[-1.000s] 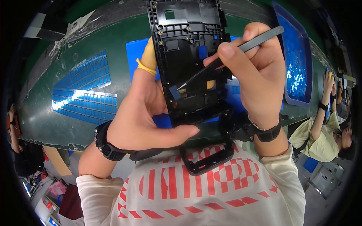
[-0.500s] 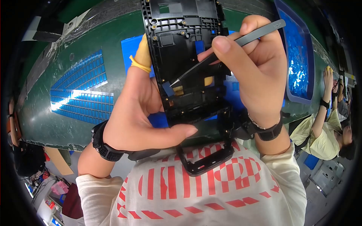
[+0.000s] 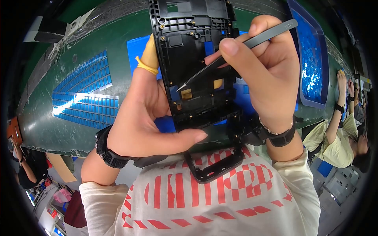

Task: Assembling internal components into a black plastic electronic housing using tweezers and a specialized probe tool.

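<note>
My left hand (image 3: 145, 122) grips a long black plastic frame (image 3: 189, 70) by its left edge, thumb across the front and a yellow finger cot on one finger behind it. The frame has ribs, small brass-coloured inserts and several cut-outs, and is tilted up before my chest. My right hand (image 3: 267, 67) is closed on dark tweezers (image 3: 260, 38), pinched between thumb and fingers. Their thin tips reach a small dark-blue piece (image 3: 174, 93) lying at the frame's left edge, beside a rectangular cut-out. Whether the tips still clamp the piece is too small to tell.
Sheets of blue rectangular stickers (image 3: 86, 110) lie on the green table (image 3: 39, 118) to the left. A blue bin (image 3: 314, 74) with shiny blue film scraps stands at the right. Something flat and blue (image 3: 136, 55) lies beneath the frame. Another person (image 3: 334, 137) sits far right.
The tweezers' tips have shifted slightly left and down, and the small blue piece now lies flatter against the frame's left edge, uncovering more of the cut-out beside it.
</note>
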`<action>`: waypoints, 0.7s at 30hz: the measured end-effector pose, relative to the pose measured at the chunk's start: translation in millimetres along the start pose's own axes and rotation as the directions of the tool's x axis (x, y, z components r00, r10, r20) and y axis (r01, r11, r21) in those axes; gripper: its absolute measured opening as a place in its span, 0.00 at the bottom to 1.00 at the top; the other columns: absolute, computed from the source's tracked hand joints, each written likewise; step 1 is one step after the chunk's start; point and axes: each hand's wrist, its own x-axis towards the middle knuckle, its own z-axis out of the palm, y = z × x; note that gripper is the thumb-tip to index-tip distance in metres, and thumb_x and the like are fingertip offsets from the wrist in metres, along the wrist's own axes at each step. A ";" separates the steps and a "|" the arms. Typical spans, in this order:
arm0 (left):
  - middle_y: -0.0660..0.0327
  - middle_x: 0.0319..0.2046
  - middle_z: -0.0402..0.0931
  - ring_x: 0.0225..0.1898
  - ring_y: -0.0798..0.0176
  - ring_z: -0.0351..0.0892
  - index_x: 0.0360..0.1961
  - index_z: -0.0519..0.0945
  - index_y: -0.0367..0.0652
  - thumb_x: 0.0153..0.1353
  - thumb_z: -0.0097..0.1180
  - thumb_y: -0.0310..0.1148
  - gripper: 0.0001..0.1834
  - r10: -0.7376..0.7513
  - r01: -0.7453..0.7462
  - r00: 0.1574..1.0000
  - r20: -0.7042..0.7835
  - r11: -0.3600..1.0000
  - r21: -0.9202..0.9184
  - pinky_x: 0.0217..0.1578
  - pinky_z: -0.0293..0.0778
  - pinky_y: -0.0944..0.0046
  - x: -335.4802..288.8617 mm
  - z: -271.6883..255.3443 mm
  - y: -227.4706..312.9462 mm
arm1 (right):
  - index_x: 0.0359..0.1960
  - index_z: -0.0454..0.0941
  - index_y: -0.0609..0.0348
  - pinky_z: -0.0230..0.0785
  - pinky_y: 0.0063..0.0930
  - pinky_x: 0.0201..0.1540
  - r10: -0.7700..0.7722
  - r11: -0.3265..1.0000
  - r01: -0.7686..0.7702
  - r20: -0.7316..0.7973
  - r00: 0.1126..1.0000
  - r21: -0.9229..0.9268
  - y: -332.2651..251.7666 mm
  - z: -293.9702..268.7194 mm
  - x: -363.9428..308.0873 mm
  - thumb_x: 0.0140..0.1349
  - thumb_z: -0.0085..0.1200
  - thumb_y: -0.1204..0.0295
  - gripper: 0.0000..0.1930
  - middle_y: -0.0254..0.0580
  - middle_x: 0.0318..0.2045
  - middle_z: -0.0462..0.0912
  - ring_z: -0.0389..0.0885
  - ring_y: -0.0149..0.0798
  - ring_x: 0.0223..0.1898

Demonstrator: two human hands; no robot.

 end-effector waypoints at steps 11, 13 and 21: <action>0.53 0.54 0.56 0.55 0.60 0.59 0.59 0.44 0.36 0.49 0.44 0.22 0.36 -0.171 0.188 0.973 -0.155 0.977 0.102 0.51 0.60 0.64 1.7 -1.8 9.4 | 0.36 0.58 0.60 0.70 0.21 0.31 -0.009 0.997 0.011 0.027 1.000 -0.080 6.7 -3.1 6.2 0.52 0.51 0.81 0.14 0.39 0.20 0.75 0.78 0.35 0.27; 0.54 0.54 0.57 0.55 0.63 0.59 0.59 0.47 0.35 0.50 0.41 0.21 0.33 -0.125 0.138 0.986 -0.111 0.983 0.120 0.50 0.60 0.67 6.8 -1.0 12.5 | 0.36 0.58 0.60 0.69 0.20 0.32 0.028 0.995 -0.022 0.060 0.998 -0.098 2.5 -5.9 5.4 0.52 0.51 0.81 0.14 0.38 0.19 0.74 0.78 0.35 0.28; 0.54 0.48 0.65 0.48 0.65 0.67 0.56 0.53 0.34 0.50 0.40 0.28 0.29 -0.228 0.208 0.971 -0.076 0.954 -0.216 0.43 0.67 0.68 9.0 -12.3 12.8 | 0.35 0.57 0.59 0.54 0.15 0.23 -0.197 0.977 0.174 -0.195 0.961 -0.127 -14.8 -25.6 0.8 0.56 0.46 0.72 0.11 0.46 0.22 0.76 0.60 0.22 0.19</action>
